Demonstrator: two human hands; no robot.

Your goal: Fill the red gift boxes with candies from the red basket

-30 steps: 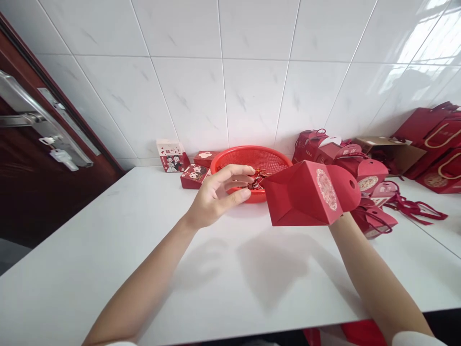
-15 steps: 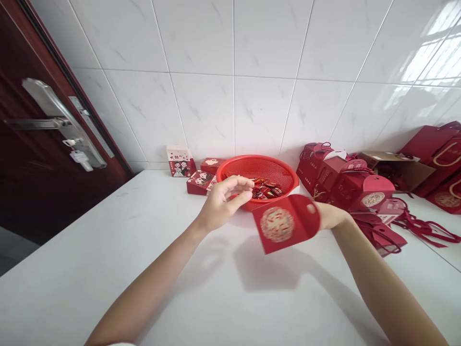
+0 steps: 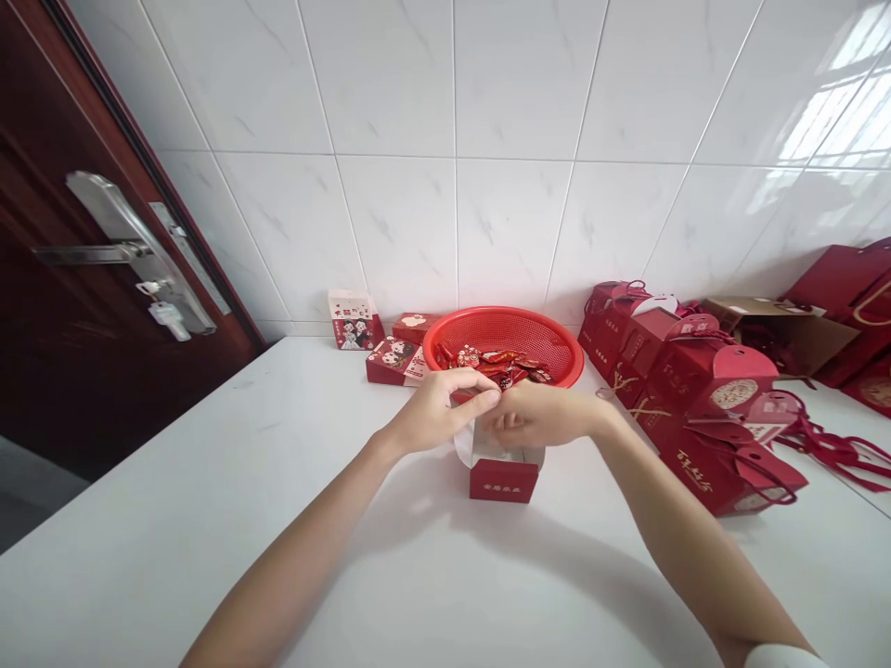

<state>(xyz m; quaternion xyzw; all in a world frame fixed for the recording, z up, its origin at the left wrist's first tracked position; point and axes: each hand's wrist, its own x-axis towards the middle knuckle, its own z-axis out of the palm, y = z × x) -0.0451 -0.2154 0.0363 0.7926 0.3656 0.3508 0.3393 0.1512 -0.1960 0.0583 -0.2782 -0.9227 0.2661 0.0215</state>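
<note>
A small red gift box [image 3: 502, 482] with gold lettering on its front stands upright on the white table, its top flaps spread and its pale inside showing. Over its opening my left hand [image 3: 438, 408] comes in from the left, thumb and fingers pressed together. My right hand [image 3: 547, 415] meets it there from the right, fingers curled downward. Whatever lies between the fingertips is too small or hidden to make out. Just behind the hands sits a red plastic basket [image 3: 505, 320] with wrapped candies [image 3: 515, 362] in it.
Several finished-looking red gift boxes [image 3: 716, 371] are heaped at the right, with loose ribbons [image 3: 842, 441] beside them. A brown carton [image 3: 786, 334] and red bags [image 3: 828, 288] stand behind. Small printed boxes [image 3: 390, 360] lie left of the basket. A tiled wall [image 3: 390, 232] closes the back.
The red box, tilted in my right hand before, now stands on the table with its opening up. My right hand has let go of its side and moved left over it, meeting my left.
</note>
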